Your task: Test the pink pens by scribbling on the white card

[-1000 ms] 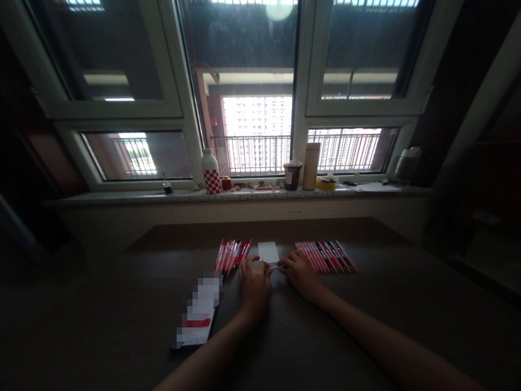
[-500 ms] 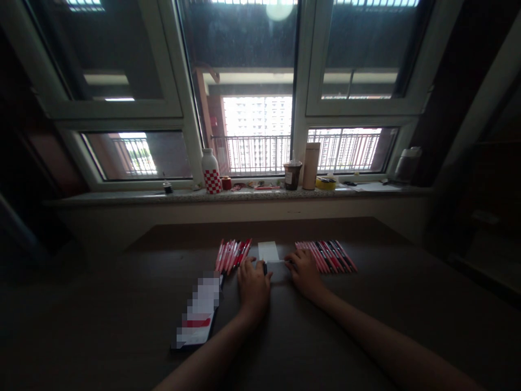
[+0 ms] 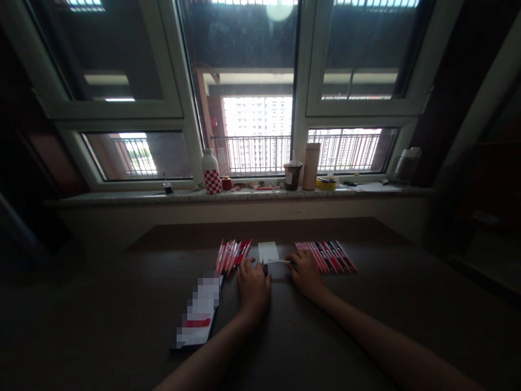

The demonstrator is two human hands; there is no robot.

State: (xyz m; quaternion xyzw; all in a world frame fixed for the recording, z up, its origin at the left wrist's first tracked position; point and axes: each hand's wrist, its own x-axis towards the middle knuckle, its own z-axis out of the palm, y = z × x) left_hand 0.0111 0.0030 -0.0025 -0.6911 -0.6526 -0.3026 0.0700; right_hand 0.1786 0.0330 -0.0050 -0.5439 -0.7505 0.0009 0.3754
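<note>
My left hand (image 3: 254, 285) is closed around a short dark pen part (image 3: 265, 268), mostly hidden by the fingers, with a thin tip pointing up. Across from it, my right hand (image 3: 305, 273) pinches a thin pale pen refill (image 3: 280, 261) that points left toward the left hand. Just beyond the fingertips lies a small white sheet (image 3: 267, 250). A bunch of pink, red and dark pens (image 3: 233, 255) rests at the left hand's outer side. Beside the right hand, more pens (image 3: 331, 257) lie in a slanted row.
A phone (image 3: 199, 312) with a lit screen lies left of my left forearm on the dark table (image 3: 366, 347). Along the windowsill (image 3: 252, 194) stand a checkered bottle (image 3: 211, 174), a drink cup (image 3: 292, 176), a tan flask (image 3: 311, 165) and a yellow item (image 3: 325, 183).
The pale refill now shows more clearly between the hands, its free end reaching toward the left hand. Both hands have hardly shifted; the pens and phone stay put.
</note>
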